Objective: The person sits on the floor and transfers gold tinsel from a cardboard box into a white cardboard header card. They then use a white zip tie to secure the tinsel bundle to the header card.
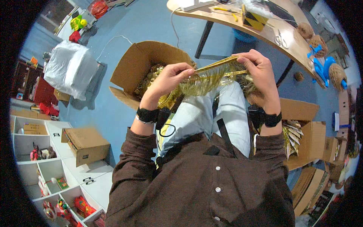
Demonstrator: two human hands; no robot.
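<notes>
A gold tinsel fringe garland [204,83] stretches between my two hands above my knees, its band taut and its fine strands hanging down. My left hand [171,78] pinches one end of the band between thumb and fingers. The other end, a little higher, is pinched by my right hand [256,63]. A second gold strip runs below the first, near the right fingers. More gold tinsel lies in an open cardboard box [124,68] beyond and beside my left hand. Part of the garland near my right wrist is blurred.
A curved wooden table [255,31] with yellow-handled pliers [227,11] and scissors [280,39] stands ahead to the right. Another open cardboard box [312,142] holds gold-white pieces at the right. On the left are a plastic-wrapped bundle [71,68], a carton [88,144] and white shelves [59,161].
</notes>
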